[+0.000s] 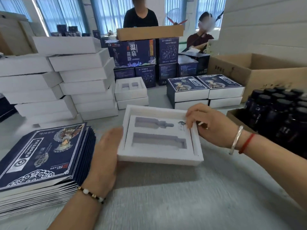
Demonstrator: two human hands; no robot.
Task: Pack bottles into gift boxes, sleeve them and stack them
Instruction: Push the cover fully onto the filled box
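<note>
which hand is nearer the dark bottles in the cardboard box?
Right. The right hand holds the white foam tray's right edge, beside the dark bottles; the left hand holds the tray's far-side left edge.

large white characters 温泉苗浴 on front of dark blue carton (132, 53) at back of worktop. smaller print beside them, too small to read. inverted lettering on top sleeve of flat dark blue sleeve stack (41, 153), illegible. small dark label (181, 123) in white tray, unreadable.
</note>
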